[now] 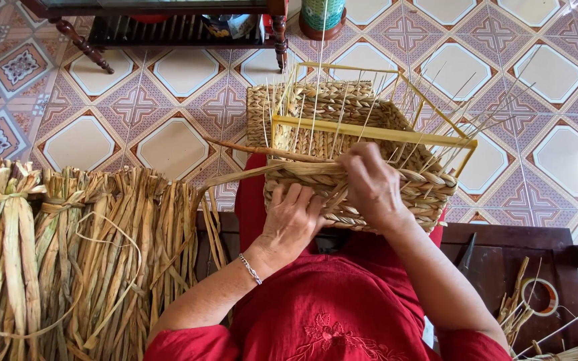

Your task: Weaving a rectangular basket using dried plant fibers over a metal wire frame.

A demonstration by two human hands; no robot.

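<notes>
L hand (294,222) presses flat on the basket (369,180) in the lap & R hand (371,184) just above pinches the strand (249,175), so best keep it tight, tuck snug by the sticks (316,100).

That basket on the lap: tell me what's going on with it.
A person in red is weaving a basket on a yellow frame. The left hand presses on the woven near wall. The right hand pinches a strand at the rim. Thin stakes stand up unwoven above the wall. Bundles of dried reed lie to the left.
</notes>
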